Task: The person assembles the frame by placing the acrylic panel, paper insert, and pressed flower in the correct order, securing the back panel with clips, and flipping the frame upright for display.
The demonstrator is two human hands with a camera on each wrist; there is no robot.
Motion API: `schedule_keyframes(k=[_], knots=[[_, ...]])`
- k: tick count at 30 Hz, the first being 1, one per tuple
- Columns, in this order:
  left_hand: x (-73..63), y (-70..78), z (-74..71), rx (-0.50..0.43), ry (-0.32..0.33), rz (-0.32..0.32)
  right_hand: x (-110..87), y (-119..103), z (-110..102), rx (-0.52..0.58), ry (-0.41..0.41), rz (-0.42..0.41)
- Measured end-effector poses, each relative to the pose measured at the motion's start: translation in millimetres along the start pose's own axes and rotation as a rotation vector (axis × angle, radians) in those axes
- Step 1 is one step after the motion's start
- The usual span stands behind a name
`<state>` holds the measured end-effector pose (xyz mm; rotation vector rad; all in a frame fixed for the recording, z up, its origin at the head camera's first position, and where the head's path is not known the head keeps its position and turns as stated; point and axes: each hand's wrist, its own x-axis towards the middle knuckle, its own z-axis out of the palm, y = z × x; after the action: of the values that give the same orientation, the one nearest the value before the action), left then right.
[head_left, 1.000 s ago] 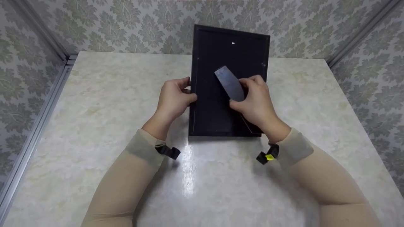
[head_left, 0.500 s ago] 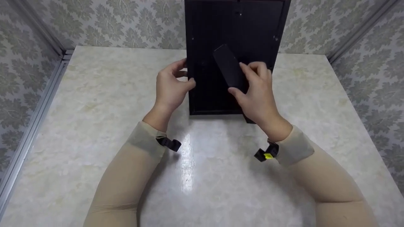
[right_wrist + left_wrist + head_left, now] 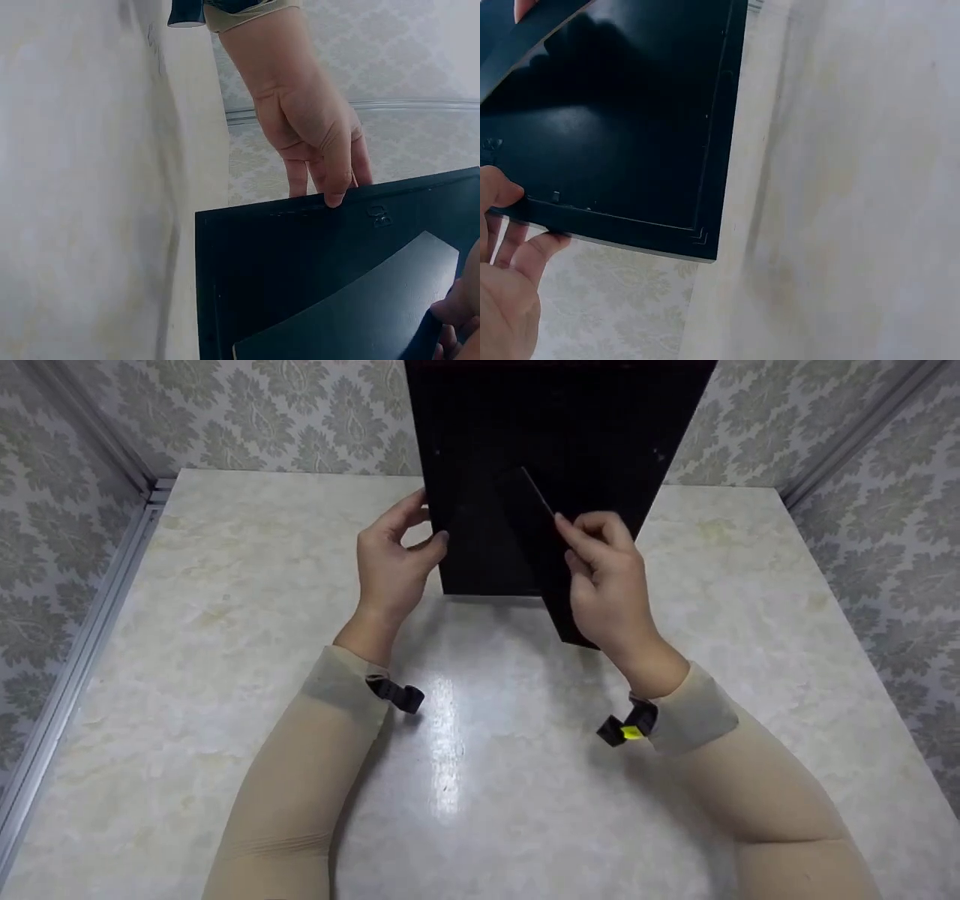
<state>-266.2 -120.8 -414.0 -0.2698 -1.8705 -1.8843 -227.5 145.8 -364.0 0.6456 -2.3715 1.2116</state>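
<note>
A black photo frame is held up with its back toward me; its top runs out of the head view. My left hand grips its left edge, thumb on the back panel and fingers behind the rim, as the left wrist view confirms. From the back a black stand leg slants outward, its lower end reaching below the frame's bottom edge. My right hand pinches this leg by its right edge. In the right wrist view, only part of that hand shows beside the leg. The frame's front is hidden.
Beneath the frame spreads a pale marbled table. Patterned wallpaper covers the wall behind it. A metal rail runs along the left side. Each wrist wears a small black camera mount.
The frame has risen and tilted more upright, coming toward me, so its top leaves the view. The stand leg has swung further from the back panel; the right fingers have shifted along its edge.
</note>
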Motion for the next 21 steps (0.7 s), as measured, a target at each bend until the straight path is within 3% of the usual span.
schedule_keyframes(k=[5, 11, 18, 21], knots=[[0.9, 1.1, -4.4, -0.021, 0.010, 0.005, -2.9, 3, 3, 0.049, 0.024, 0.013], [-2.7, -5.1, -5.9, -0.109, 0.054, -0.016, -11.9, 10, 9, 0.095, 0.030, 0.033], [-14.8, -11.4, -11.3, 0.029, 0.075, 0.059, -27.2, 13, 15, 0.159, 0.019, 0.077], [-17.7, -12.0, -15.3, 0.057, 0.085, 0.059, -31.4, 12, 18, 0.186, -0.011, 0.098]])
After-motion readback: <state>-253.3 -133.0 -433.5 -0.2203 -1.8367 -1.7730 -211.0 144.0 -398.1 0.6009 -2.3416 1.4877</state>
